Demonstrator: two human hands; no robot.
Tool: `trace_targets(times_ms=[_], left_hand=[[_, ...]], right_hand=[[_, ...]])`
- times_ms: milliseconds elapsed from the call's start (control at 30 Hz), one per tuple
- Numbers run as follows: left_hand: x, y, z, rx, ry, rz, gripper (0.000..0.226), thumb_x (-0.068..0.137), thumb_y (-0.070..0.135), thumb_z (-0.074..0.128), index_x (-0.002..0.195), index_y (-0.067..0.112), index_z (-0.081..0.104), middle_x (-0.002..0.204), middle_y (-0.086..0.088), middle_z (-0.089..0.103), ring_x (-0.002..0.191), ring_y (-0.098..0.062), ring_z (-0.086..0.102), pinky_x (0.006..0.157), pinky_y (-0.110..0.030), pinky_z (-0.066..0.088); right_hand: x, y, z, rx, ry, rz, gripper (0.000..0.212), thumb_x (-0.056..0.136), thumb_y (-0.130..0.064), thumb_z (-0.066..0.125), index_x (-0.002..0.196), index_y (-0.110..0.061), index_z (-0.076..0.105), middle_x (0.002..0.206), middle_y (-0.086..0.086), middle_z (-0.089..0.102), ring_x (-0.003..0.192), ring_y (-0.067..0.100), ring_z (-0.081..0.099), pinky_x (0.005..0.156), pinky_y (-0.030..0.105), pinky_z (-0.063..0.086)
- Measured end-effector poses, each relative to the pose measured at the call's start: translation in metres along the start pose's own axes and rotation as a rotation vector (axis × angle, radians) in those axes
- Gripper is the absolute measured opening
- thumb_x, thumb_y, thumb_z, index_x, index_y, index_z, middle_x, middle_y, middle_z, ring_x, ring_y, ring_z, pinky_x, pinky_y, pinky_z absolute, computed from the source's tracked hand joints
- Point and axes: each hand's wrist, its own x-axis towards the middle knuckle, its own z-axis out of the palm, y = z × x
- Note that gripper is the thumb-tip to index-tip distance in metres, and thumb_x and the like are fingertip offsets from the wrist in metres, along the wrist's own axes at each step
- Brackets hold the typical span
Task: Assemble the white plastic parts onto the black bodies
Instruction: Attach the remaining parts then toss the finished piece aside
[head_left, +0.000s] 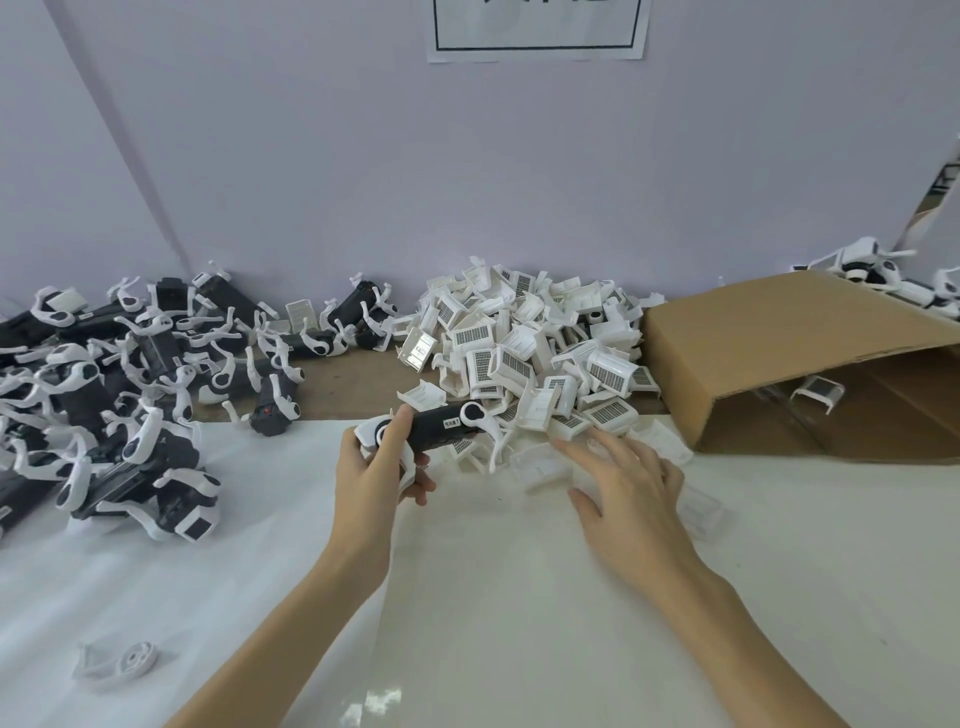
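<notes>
My left hand (376, 467) grips a black body (441, 427) with white arms, held level above the table's middle. My right hand (631, 486) hovers just to its right with fingers spread and straight, over loose white parts (540, 465) at the near edge of the pile. A big heap of white plastic parts (524, 345) with grid-patterned faces lies behind both hands against the wall. A pile of black bodies with white arms (130, 374) covers the left side of the table.
An open cardboard box (789, 353) lies on its side at the right, one white part (815, 392) inside. More white pieces (883, 275) sit behind it. A lone white ring-shaped piece (122, 662) lies near the front left. White sheet (493, 597) covers the table.
</notes>
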Motion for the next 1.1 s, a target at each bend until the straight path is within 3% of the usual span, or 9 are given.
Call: trace_targets(times_ms=[100,233,367,500,600,667,800,933,1100], left_hand=[[-0.002,-0.002,0.001,0.013,-0.014,-0.007,0.043,0.101,0.042,0.069,0.122,0.006,0.056,0.090,-0.020,0.069,0.064,-0.031,0.063,0.060,-0.039,0.049],[-0.005,-0.005,0.003,0.042,-0.041,-0.006,0.042,0.100,0.043,0.069,0.120,0.008,0.058,0.088,-0.017,0.070,0.063,-0.029,0.064,0.057,-0.037,0.050],[-0.007,-0.006,0.004,0.066,-0.060,0.017,0.038,0.100,0.044,0.071,0.116,0.011,0.059,0.086,-0.015,0.069,0.063,-0.029,0.065,0.056,-0.036,0.051],[-0.009,-0.007,0.005,0.095,-0.104,0.043,0.040,0.096,0.049,0.075,0.113,0.015,0.061,0.083,-0.012,0.069,0.063,-0.030,0.066,0.055,-0.035,0.051],[-0.013,-0.007,0.007,0.126,-0.165,0.059,0.051,0.085,0.058,0.077,0.111,0.017,0.061,0.082,-0.015,0.067,0.064,-0.030,0.066,0.055,-0.034,0.052],[-0.015,-0.008,0.008,0.143,-0.209,0.072,0.056,0.082,0.062,0.077,0.110,0.017,0.059,0.088,-0.023,0.067,0.064,-0.030,0.065,0.055,-0.034,0.052],[-0.017,-0.007,0.009,0.163,-0.244,0.060,0.060,0.080,0.065,0.075,0.113,0.017,0.059,0.095,-0.026,0.067,0.064,-0.031,0.065,0.055,-0.036,0.052],[-0.022,-0.004,0.009,0.205,-0.321,0.035,0.067,0.081,0.073,0.067,0.113,0.014,0.057,0.087,-0.018,0.069,0.060,-0.030,0.062,0.049,-0.035,0.048],[-0.026,0.000,0.010,0.225,-0.374,0.029,0.061,0.088,0.072,0.061,0.104,0.014,0.055,0.082,-0.010,0.066,0.057,-0.031,0.059,0.048,-0.033,0.043]], right_hand=[[0.000,-0.004,0.005,0.030,0.028,-0.053,0.022,0.100,-0.034,0.068,0.119,-0.043,0.070,0.154,-0.012,0.044,0.145,0.019,0.036,0.115,0.042,0.014],[0.001,-0.006,0.008,0.261,0.117,-0.135,0.009,0.098,-0.027,0.073,0.105,-0.025,0.069,0.130,-0.008,0.063,0.125,0.014,0.055,0.112,0.036,0.028],[0.000,-0.008,0.004,0.665,0.099,-0.106,0.002,0.108,-0.027,0.051,0.106,-0.027,0.050,0.097,-0.012,0.063,0.085,0.003,0.064,0.077,0.030,0.049],[0.003,-0.014,0.000,0.998,0.105,0.005,0.019,0.110,-0.029,0.041,0.125,-0.033,0.053,0.104,0.005,0.074,0.086,0.019,0.076,0.074,0.044,0.060],[0.004,-0.016,-0.004,1.164,0.085,0.077,0.028,0.112,-0.030,0.042,0.126,-0.043,0.063,0.099,-0.015,0.072,0.086,0.019,0.077,0.069,0.034,0.057],[0.005,-0.016,-0.007,1.305,0.040,0.170,0.033,0.112,-0.029,0.043,0.119,-0.046,0.071,0.104,-0.011,0.072,0.083,0.017,0.074,0.069,0.030,0.054],[0.008,-0.012,-0.017,1.585,-0.100,0.291,0.025,0.106,-0.030,0.056,0.116,-0.024,0.078,0.111,0.001,0.071,0.085,0.016,0.059,0.074,0.028,0.047],[0.009,-0.010,-0.019,1.634,-0.150,0.279,0.029,0.086,-0.026,0.075,0.114,-0.021,0.079,0.097,-0.001,0.072,0.085,0.016,0.063,0.083,0.028,0.052],[0.011,-0.012,-0.019,1.755,-0.092,0.300,0.064,0.077,-0.007,0.079,0.136,-0.023,0.065,0.097,0.015,0.072,0.086,0.017,0.071,0.090,0.027,0.056]])
